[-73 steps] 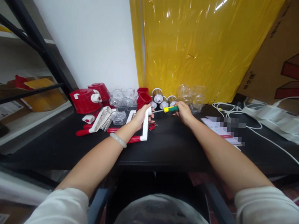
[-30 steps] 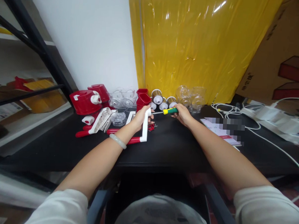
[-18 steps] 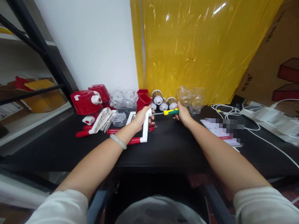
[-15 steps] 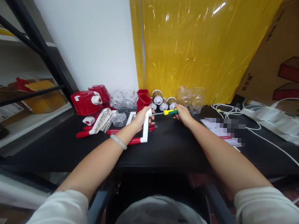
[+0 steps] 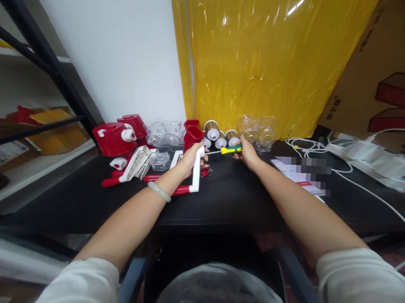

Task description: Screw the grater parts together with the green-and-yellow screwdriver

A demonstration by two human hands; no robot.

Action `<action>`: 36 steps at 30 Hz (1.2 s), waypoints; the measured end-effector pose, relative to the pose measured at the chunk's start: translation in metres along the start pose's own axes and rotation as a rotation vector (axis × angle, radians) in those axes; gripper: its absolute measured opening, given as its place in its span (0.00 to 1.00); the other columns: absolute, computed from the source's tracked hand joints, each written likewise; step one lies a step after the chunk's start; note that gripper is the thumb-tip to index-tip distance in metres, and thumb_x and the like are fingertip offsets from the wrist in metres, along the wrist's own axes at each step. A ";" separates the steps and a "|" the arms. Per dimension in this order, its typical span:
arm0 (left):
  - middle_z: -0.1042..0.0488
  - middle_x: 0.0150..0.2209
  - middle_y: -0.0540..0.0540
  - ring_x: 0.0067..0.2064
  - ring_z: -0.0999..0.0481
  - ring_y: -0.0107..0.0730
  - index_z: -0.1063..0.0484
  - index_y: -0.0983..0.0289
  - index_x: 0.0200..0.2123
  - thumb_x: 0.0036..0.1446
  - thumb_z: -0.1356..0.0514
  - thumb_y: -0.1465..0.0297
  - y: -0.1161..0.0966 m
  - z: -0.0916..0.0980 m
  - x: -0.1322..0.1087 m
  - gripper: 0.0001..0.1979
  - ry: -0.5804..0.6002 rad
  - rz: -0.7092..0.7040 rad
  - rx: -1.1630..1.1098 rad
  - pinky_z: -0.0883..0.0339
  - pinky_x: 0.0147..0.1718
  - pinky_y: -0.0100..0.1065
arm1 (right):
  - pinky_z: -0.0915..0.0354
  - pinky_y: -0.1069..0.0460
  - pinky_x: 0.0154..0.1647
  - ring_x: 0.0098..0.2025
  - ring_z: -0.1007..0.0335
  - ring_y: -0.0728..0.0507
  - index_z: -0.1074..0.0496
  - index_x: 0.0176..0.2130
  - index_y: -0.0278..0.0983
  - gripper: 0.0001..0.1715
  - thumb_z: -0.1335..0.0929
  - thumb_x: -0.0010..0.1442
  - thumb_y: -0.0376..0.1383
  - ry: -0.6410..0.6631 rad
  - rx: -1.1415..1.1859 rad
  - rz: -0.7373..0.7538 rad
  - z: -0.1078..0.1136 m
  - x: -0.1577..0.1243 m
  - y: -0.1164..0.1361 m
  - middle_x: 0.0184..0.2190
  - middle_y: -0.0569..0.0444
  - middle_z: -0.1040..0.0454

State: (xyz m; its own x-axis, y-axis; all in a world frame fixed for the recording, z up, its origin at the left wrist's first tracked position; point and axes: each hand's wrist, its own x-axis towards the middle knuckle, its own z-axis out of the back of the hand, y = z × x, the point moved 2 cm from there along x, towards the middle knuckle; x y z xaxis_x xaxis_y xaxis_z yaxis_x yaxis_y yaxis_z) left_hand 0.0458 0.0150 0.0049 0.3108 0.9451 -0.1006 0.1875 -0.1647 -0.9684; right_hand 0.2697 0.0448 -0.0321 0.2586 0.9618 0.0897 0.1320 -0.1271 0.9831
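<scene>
My left hand (image 5: 190, 161) is wrapped round the upper end of a white crank handle (image 5: 196, 174) with a red grip. In my right hand (image 5: 248, 155) is a screwdriver (image 5: 231, 149) with a green and yellow handle, and its shaft points left to the crank's upper end. My left fingers partly hide what lies behind that end. Small red parts (image 5: 205, 171) lie on the table just below my left hand. Behind the hands stand a red square tube (image 5: 194, 134) and several metal drums (image 5: 212, 130) with white ends.
Red housings (image 5: 111, 138), white handles with red grips (image 5: 133, 165) and clear plastic parts (image 5: 160, 161) are on the black table (image 5: 230, 200) at left. Clear containers (image 5: 266, 134) stand at the back. A booklet (image 5: 298, 174), white cables and power strips (image 5: 368, 162) are at right.
The view has shifted slightly. My right fingers have changed position on the screwdriver handle, with a finger now raised higher. My left hand keeps its grip on the crank.
</scene>
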 end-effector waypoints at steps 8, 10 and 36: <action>0.31 0.19 0.50 0.14 0.39 0.23 0.29 0.65 0.31 0.65 0.48 0.59 0.000 0.000 0.000 0.17 0.005 -0.003 0.002 0.27 0.23 0.31 | 0.30 0.51 0.23 0.15 0.48 0.53 0.33 0.27 0.40 0.14 0.28 0.54 0.44 0.020 -0.014 0.041 -0.001 -0.002 0.000 0.15 0.65 0.42; 0.31 0.19 0.50 0.14 0.38 0.23 0.29 0.65 0.32 0.66 0.48 0.60 0.000 0.001 -0.001 0.17 0.003 -0.008 -0.002 0.27 0.23 0.31 | 0.30 0.52 0.24 0.16 0.47 0.53 0.33 0.28 0.40 0.09 0.29 0.52 0.39 0.028 0.045 0.025 -0.002 -0.004 0.002 0.17 0.64 0.39; 0.30 0.20 0.50 0.14 0.38 0.23 0.29 0.65 0.33 0.65 0.47 0.59 0.001 0.001 0.000 0.17 0.008 -0.006 0.005 0.27 0.24 0.31 | 0.31 0.53 0.27 0.22 0.38 0.51 0.33 0.29 0.39 0.07 0.31 0.49 0.39 0.069 0.151 0.039 -0.002 -0.004 0.007 0.24 0.62 0.33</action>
State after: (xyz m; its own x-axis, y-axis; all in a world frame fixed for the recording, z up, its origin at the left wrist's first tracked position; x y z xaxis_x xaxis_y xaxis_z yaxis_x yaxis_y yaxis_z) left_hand 0.0449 0.0154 0.0040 0.3174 0.9437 -0.0929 0.1849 -0.1577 -0.9700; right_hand 0.2673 0.0403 -0.0256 0.2010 0.9691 0.1428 0.2673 -0.1945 0.9438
